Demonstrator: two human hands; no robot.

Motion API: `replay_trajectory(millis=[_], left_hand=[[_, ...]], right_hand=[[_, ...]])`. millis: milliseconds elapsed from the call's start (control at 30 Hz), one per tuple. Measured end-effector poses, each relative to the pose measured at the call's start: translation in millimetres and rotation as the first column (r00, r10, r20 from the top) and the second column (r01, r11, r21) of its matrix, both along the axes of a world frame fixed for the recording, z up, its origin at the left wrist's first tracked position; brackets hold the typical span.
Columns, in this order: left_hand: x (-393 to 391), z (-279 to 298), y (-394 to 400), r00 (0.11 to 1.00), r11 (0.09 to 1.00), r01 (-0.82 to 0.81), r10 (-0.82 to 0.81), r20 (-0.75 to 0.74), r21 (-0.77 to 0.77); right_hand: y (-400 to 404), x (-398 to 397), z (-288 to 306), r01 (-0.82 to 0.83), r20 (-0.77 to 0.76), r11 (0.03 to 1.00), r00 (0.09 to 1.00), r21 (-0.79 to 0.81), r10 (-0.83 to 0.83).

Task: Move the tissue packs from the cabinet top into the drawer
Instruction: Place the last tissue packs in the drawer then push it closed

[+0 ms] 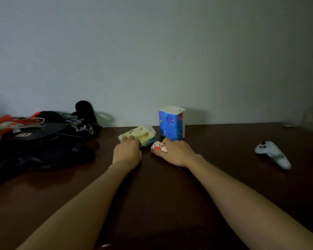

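On the dark brown wooden cabinet top (170, 186), the left hand (127, 152) grips the yellow plastic-wrapped tissue packs (140, 135); the right hand (175, 152) closes on a small white tissue pack with red print (158, 147).

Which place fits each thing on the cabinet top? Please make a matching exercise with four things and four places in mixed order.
Things:
1. yellow tissue packs
2. blue tissue pack
3. small white tissue pack with red print
4. white controller

Places:
A. alone, far to the right
B. under the right hand
C. standing upright near the wall
D. under the fingers of the left hand

Pairs: 1-D, 2-C, 3-B, 4-A
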State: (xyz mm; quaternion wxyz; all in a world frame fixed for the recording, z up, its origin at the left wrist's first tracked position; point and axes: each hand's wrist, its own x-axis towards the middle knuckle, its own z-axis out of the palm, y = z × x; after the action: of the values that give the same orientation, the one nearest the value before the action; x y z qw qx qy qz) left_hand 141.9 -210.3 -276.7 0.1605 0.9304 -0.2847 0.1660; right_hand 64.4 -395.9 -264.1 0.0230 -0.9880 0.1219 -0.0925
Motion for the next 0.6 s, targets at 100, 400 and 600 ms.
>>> replay_trajectory(millis=[100, 400, 600], left_hand=[[-31, 2, 31, 0.999, 0.999, -0.043, 0.043, 0.024, 0.001], [-59, 1, 64, 0.964, 0.945, -0.264, 0.251, -0.091, -0.194], [-39, -5, 63, 0.970, 0.935, -0.233, 0.206, -0.125, -0.266]], right_hand=[[11, -39, 3, -0.048, 0.136, 0.990, 0.988, -0.131, 0.066], [26, -37, 57, 0.039, 0.450, 0.968, 0.881, 0.247, -0.150], [55, 31, 41, 0.105, 0.138, 0.906, 0.975, 0.411, -0.176]])
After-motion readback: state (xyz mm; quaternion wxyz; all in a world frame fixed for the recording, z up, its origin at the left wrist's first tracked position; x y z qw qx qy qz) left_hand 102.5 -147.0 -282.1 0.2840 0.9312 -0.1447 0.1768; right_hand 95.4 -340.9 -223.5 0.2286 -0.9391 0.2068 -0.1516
